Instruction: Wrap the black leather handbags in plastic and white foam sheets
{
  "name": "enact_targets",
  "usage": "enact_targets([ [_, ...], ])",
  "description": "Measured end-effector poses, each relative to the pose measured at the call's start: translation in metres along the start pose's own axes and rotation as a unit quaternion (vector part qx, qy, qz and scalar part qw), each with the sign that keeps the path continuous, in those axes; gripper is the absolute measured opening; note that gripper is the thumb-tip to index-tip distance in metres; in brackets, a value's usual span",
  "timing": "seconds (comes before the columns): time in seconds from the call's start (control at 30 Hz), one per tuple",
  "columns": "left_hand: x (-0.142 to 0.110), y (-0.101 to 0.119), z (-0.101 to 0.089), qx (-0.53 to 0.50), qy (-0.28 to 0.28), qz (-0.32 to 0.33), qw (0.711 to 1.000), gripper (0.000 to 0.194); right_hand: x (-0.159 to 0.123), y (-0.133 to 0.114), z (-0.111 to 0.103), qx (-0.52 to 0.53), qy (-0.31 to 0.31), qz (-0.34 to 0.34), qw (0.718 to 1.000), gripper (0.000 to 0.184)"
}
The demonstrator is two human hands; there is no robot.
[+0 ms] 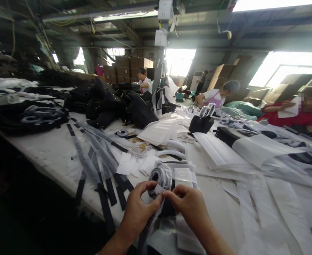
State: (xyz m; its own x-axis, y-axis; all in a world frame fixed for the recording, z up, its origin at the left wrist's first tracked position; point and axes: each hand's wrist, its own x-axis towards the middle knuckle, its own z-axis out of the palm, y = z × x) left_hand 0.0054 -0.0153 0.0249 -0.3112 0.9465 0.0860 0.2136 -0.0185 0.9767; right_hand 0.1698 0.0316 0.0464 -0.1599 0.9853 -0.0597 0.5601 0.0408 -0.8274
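Note:
My left hand (138, 209) and my right hand (189, 203) meet at the near edge of a long white table (49, 148). Both pinch the same small item: a black strap part wrapped in thin white foam (163, 179), with a white paper tag between the fingertips. The fingers of both hands are curled closed on it. Under my hands lie more white foam sheets (183, 175) and black pieces.
Black straps in clear sleeves (97, 159) fan out to the left. Black handbags (113, 104) are heaped at the back, with a smaller bag (202, 122) in the middle. White wrapping sheets (219, 148) cover the right. Other people (144, 80) work farther along the table.

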Motion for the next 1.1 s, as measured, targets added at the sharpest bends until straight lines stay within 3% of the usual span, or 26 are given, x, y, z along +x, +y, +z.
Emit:
enact_targets([
  [0.13,0.000,0.003,-0.002,-0.090,-0.049,-0.042,0.994,0.037,0.006,0.014,0.003,0.152,-0.090,0.045,0.983,0.046],
  [0.3,-0.003,0.010,-0.003,-0.267,-0.152,-0.158,0.938,0.048,0.012,0.016,0.003,0.250,-0.211,0.003,0.945,0.048],
  [0.5,-0.001,0.010,-0.008,-0.327,-0.181,-0.188,0.908,0.057,0.020,0.019,0.010,0.282,-0.241,-0.031,0.928,0.047],
  [0.6,0.001,0.004,-0.010,-0.314,-0.148,-0.181,0.920,0.056,0.017,0.021,0.013,0.285,-0.191,-0.036,0.939,0.046],
  [0.67,0.002,0.001,-0.011,-0.280,-0.111,-0.160,0.940,0.053,0.008,0.018,0.014,0.322,-0.141,-0.016,0.936,0.057],
  [0.77,0.001,-0.002,-0.010,-0.166,-0.061,-0.084,0.981,0.044,-0.010,0.004,0.017,0.387,-0.097,0.033,0.916,0.088],
  [0.87,-0.004,-0.001,-0.004,-0.016,0.011,0.012,1.000,0.033,-0.019,-0.015,0.025,0.346,-0.060,0.023,0.936,0.099],
  [0.93,-0.008,-0.001,0.002,0.042,0.051,0.058,0.996,0.030,-0.016,-0.024,0.032,0.287,-0.007,0.011,0.958,0.098],
  [1.03,-0.011,-0.003,0.008,0.049,0.061,0.073,0.994,0.033,-0.005,-0.027,0.037,0.217,0.066,0.006,0.974,0.089],
  [1.1,-0.008,-0.003,0.008,0.022,0.042,0.052,0.998,0.035,0.000,-0.023,0.034,0.206,0.060,0.003,0.977,0.086],
])
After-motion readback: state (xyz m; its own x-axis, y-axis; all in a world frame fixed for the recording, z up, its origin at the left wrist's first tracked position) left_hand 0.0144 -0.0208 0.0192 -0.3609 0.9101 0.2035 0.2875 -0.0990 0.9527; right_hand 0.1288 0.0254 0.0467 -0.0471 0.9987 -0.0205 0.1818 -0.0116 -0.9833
